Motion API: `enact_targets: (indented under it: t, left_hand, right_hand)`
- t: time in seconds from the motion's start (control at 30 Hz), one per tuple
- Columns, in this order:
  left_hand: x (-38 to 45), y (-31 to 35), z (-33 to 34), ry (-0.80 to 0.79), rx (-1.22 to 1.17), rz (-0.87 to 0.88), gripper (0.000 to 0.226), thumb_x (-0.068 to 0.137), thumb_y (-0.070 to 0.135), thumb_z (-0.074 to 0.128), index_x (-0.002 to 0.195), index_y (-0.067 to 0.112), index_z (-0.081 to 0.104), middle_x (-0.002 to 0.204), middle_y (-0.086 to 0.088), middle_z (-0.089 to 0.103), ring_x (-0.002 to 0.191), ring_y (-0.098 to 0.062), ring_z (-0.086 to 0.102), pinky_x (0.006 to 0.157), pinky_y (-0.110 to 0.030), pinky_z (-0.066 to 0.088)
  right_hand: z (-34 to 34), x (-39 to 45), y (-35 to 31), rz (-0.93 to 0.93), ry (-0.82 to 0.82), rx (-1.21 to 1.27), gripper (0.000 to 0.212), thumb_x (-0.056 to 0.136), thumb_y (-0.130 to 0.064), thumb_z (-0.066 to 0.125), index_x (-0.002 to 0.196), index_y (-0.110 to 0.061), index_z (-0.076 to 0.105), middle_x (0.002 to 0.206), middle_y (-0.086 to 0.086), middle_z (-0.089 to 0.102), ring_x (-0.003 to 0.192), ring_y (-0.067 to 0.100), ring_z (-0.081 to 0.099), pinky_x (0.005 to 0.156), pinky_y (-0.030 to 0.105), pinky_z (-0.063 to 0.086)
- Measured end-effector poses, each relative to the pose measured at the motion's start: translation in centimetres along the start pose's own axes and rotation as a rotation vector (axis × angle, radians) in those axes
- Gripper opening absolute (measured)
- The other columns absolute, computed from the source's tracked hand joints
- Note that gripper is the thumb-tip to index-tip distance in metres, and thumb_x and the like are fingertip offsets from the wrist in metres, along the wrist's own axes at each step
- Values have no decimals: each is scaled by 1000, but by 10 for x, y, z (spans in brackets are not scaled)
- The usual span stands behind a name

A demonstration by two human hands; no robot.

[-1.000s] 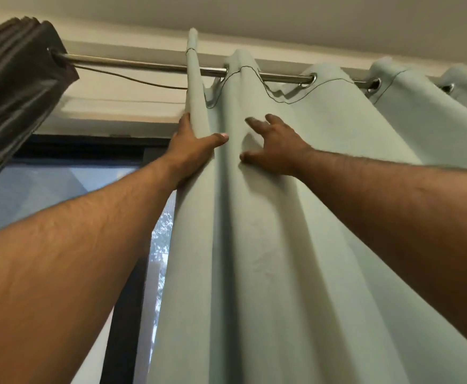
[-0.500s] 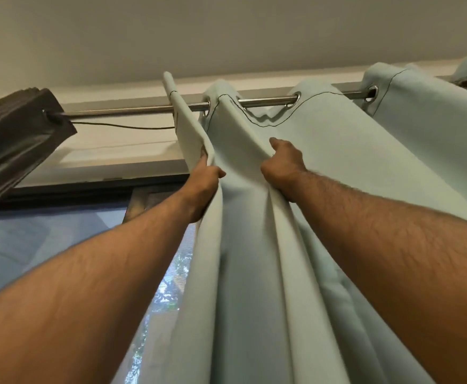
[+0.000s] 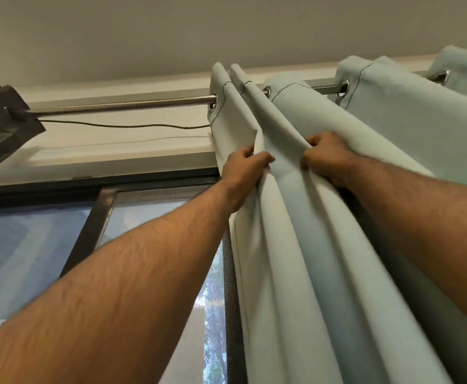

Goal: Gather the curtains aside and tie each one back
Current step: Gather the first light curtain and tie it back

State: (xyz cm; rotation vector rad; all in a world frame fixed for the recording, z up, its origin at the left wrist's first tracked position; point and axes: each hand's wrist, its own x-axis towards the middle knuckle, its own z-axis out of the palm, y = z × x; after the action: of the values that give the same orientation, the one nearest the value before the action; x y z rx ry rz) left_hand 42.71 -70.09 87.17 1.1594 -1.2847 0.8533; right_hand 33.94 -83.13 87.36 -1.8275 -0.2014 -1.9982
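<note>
A pale green eyelet curtain hangs from a steel rod and fills the right half of the view. Its leading folds are bunched close together near the top. My left hand grips the leading edge fold, fingers wrapped round the cloth. My right hand pinches the neighbouring fold a short way to the right, at the same height. A dark grey curtain is bunched at the rod's far left end.
A dark-framed window with a mesh screen lies behind and left of the green curtain. A thin wire sags under the rod. The ceiling is close above.
Both hands went from flat on the cloth to gripping folds. The green curtain's leading edge has slid right along the rod, its folds packing together and baring more rod and window.
</note>
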Motion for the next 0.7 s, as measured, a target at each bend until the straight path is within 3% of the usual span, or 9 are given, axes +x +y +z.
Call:
enact_targets:
  t: [0.13,0.27,0.37,0.47,0.53,0.6,0.67,0.7]
  left_hand:
    - [1,3,-27,168,27,76,29,75,39,68,96,19,73,87,2,72,84,-21,68,71,-38,56]
    - [5,11,-68,228,10,45,72,54,65,69,113,25,65,107,-2,71,96,-26,69,83,-49,57]
    - [-3,23,-99,269,7,43,70,68,58,72,126,23,56,118,-7,66,98,-27,68,72,-40,59]
    - [5,21,-118,243,58,83,66,80,44,72,137,24,45,127,-11,58,103,-27,63,65,-32,55]
    - [4,20,-117,168,89,189,71,82,33,72,143,33,36,126,-12,57,106,-27,61,80,-40,56]
    - [4,20,-107,79,169,288,75,83,18,67,145,40,32,131,-10,54,113,-24,56,96,-40,50]
    - [2,21,-89,18,157,289,67,89,19,61,146,41,34,141,-5,47,122,-20,49,103,-32,42]
    - [0,22,-79,15,136,259,60,91,28,59,145,39,35,144,-5,46,126,-21,47,106,-32,39]
  right_hand:
    - [14,-14,-27,-8,-179,236,33,76,8,56,97,-14,69,76,6,65,63,20,60,46,17,50]
    - [50,-29,-70,-21,-340,508,20,82,5,54,93,-7,67,73,6,70,63,23,68,49,21,53]
    - [77,-33,-98,-3,-533,562,22,85,-10,55,106,-8,64,87,7,75,79,21,73,76,33,58]
    - [72,-26,-106,26,-627,425,36,83,-35,63,116,-24,62,119,-3,66,115,14,58,108,39,39]
    - [52,-21,-103,38,-552,386,40,84,-42,65,121,-26,60,130,-10,55,127,8,43,110,31,30]
    - [26,-15,-92,-34,-306,275,34,87,-33,65,117,-16,66,118,-6,61,113,7,51,92,24,37]
    - [-4,-4,-74,-126,-55,-134,30,85,-26,68,112,-12,70,105,-1,64,94,11,57,82,23,41]
    - [-17,1,-64,-123,-4,-348,34,83,-25,69,115,-14,69,111,1,63,100,16,57,88,25,43]
